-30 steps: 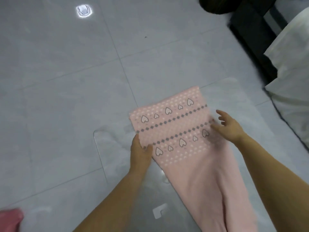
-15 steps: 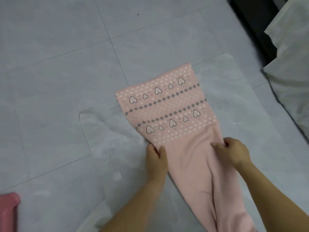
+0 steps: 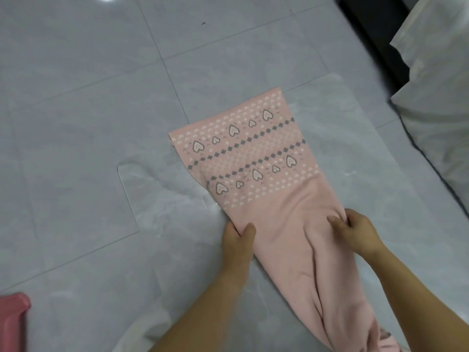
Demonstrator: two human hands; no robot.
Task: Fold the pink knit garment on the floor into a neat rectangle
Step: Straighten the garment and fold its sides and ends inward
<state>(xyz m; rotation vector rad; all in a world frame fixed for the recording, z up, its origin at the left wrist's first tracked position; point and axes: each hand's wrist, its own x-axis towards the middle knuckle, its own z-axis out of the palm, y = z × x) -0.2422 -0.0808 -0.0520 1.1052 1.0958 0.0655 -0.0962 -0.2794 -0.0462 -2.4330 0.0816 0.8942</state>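
- Two hands grip the pink knit garment (image 3: 276, 219): left hand (image 3: 238, 240) pinches its left edge, right hand (image 3: 355, 232) bunches its right edge.
- Heart-patterned band (image 3: 248, 153) lies beyond both grips.

Only two arms of the person are in view, each cut off by the near edge. The left hand (image 3: 237, 240) is bare, with a broad back and a short, rounded thumb. The left forearm (image 3: 215, 301) behind it is bare too, smooth, and a little blurred along its outline. The right hand (image 3: 357, 232) is also bare, its knuckles showing as low bumps above short fingers. The right forearm (image 3: 418, 295) is bare all the way to the near right corner and looks wider there. The fingernails are too small to make out.
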